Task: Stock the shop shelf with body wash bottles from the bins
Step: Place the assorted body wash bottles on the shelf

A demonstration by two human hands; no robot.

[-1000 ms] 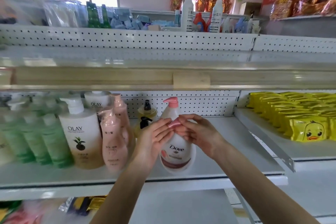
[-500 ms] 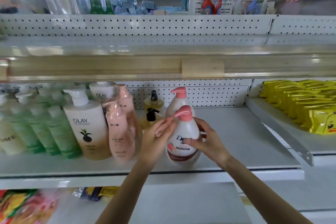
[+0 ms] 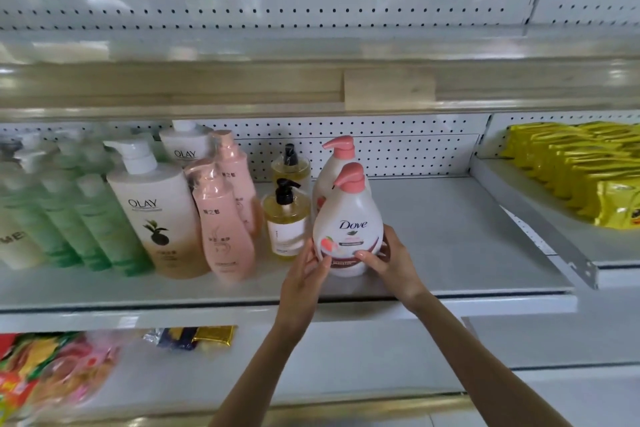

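Observation:
A white Dove body wash bottle [image 3: 348, 218] with a pink pump stands upright on the white shelf [image 3: 450, 239], its label facing me. My left hand [image 3: 304, 274] touches its lower left side and my right hand [image 3: 391, 260] wraps its lower right side, thumb across the front. A second Dove bottle [image 3: 337, 156] stands right behind it, mostly hidden. To the left stand two amber pump bottles [image 3: 285, 218], two pink bottles [image 3: 223, 218], two Olay bottles [image 3: 156, 208] and several green bottles [image 3: 93, 218].
Yellow duck-print packs [image 3: 588, 177] fill the neighbouring shelf on the right, behind a metal divider rail [image 3: 540, 225]. A wooden-fronted shelf [image 3: 388, 87] hangs overhead. Snack packets [image 3: 52, 367] lie on the lower shelf at left. Bare shelf surface lies right of the Dove bottle.
The front Dove bottle now stands upright, label forward, in front of the second one. Both hands slid from its neck down to its base. The view moved closer and lower.

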